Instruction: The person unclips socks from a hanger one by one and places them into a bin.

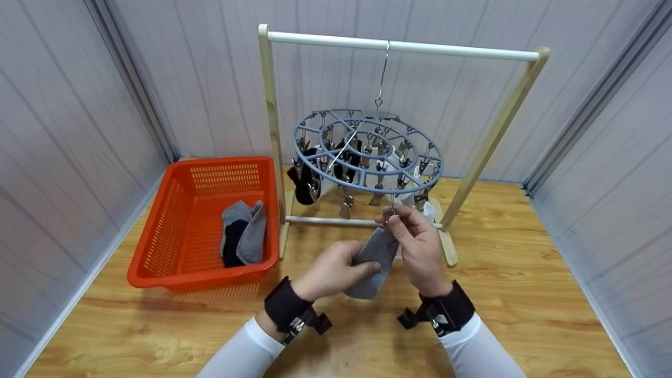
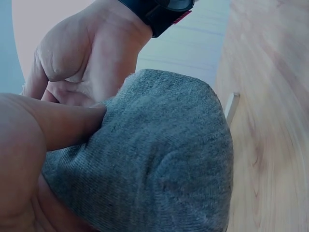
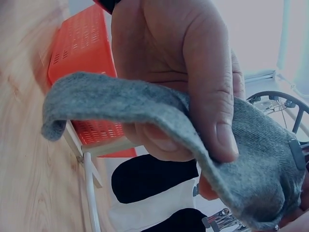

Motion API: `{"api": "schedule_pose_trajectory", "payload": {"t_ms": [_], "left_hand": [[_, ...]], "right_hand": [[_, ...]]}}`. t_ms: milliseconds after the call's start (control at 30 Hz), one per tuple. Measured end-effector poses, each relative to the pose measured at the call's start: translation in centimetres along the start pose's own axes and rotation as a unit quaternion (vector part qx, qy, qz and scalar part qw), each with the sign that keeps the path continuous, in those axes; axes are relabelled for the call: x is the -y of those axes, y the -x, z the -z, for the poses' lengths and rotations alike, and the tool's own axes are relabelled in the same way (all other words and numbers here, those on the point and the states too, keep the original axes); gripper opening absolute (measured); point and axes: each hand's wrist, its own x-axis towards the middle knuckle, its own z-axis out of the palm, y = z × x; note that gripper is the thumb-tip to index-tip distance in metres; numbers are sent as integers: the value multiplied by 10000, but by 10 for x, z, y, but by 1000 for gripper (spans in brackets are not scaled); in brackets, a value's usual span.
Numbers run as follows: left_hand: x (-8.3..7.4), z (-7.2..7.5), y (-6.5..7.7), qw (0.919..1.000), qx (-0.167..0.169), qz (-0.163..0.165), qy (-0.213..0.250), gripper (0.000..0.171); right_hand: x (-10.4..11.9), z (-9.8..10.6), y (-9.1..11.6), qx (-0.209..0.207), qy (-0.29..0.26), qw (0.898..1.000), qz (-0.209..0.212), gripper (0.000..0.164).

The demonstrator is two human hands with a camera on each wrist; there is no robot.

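A grey knit sock (image 1: 379,251) hangs between my hands below the front of a round drying hanger (image 1: 367,189). My left hand (image 1: 333,270) holds the sock's middle, its thumb pressed on the fabric (image 2: 164,154). With thumb and fingers, my right hand (image 1: 422,252) pinches a metal clip (image 1: 389,214) at the sock's upper edge. A flat clip jaw lies against the cloth in the right wrist view, where the sock (image 3: 120,99) droops at its loose end. My right fingers partly cover the clip in the head view.
An orange basket (image 1: 202,281) at left holds grey and black socks (image 1: 251,239). A wooden stand with a white rail (image 1: 325,39) carries the hanger. Black socks (image 1: 306,184) and white ones hang from its clips. Walls rise behind and on both sides.
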Motion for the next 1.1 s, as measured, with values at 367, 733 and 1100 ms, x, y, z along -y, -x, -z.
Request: {"api": "schedule_pose_trajectory", "payload": {"t_ms": [367, 733, 1100], "left_hand": [[-5, 2, 0, 9998, 122, 102, -120, 15], [-4, 4, -1, 9996, 171, 75, -189, 14], [-7, 14, 3, 9976, 464, 268, -434, 14]], "right_hand": [[2, 4, -1, 146, -359, 9992, 120, 9], [1, 4, -3, 156, -265, 9994, 169, 9], [2, 3, -5, -30, -218, 9996, 190, 10]]}}
